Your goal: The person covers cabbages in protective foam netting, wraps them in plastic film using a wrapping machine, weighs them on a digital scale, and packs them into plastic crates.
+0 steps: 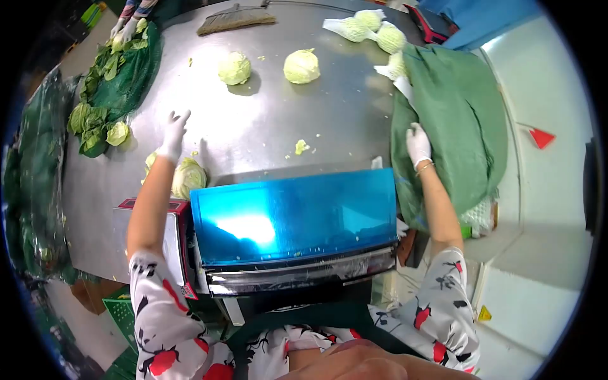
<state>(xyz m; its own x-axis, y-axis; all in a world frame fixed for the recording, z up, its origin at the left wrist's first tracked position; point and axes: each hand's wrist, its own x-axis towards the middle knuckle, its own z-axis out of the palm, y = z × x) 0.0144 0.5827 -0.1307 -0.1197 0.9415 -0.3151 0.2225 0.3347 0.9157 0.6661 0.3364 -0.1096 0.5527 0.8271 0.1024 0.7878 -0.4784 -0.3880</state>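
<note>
My left hand (173, 135), in a white glove, is held over the metal table with its fingers apart and nothing in it. Just below it, partly behind my forearm, lies a cabbage (189, 178). My right hand (418, 144), also gloved, rests at the left edge of a green cloth (453, 120), its fingers bent against the fabric; whether they grip it is unclear. Two pale cabbages, one (235, 68) left and one (302, 66) right, sit at mid-table. Between my arms is a machine with a blue top (294, 215).
Net-wrapped cabbages (391, 38) lie at the back right, near a red scale (432, 24). A brush (236, 19) lies at the back. Another person's gloved hands (124, 30) touch leaves at the back left. Another scale (180, 244) stands under my left forearm.
</note>
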